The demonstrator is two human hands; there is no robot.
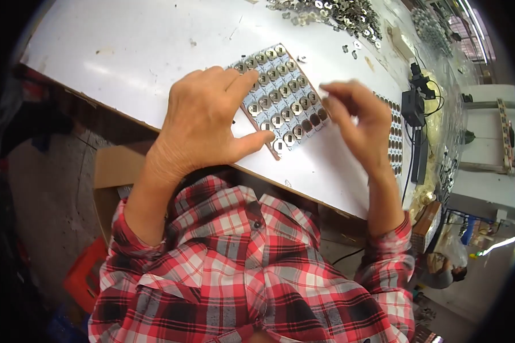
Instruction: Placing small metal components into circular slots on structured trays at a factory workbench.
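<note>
Leaning over a white desk [126,63], a person in a red, black and white plaid shirt [226,246] works at a flat rectangular board [300,74] that lies at a slant between the two hands, close to the desk's near edge. The left hand [203,117] lies along the board's left side with its thumb stretched to the near left corner and its index finger bent over the left edge, spread rather than clenched. The right hand [357,123], blurred, is at the board's right edge, thumb and fingers curled toward one another; whether a small part sits between them cannot be told.

Rows of shiny metal pieces [285,90] cover most of the blue-and-white board, and a few dark ovals [315,119] show at its near right side. A heap of small metal parts [349,14] spreads across the far side of the desk. Right of the right hand lie a second panel [396,137], partly hidden by it, a black boxy device [413,107] and loose cables.

Below the desk at left are an open cardboard box [117,166] and a red plastic object [88,274]. Another person [440,278] appears at the right, well apart from the desk.
</note>
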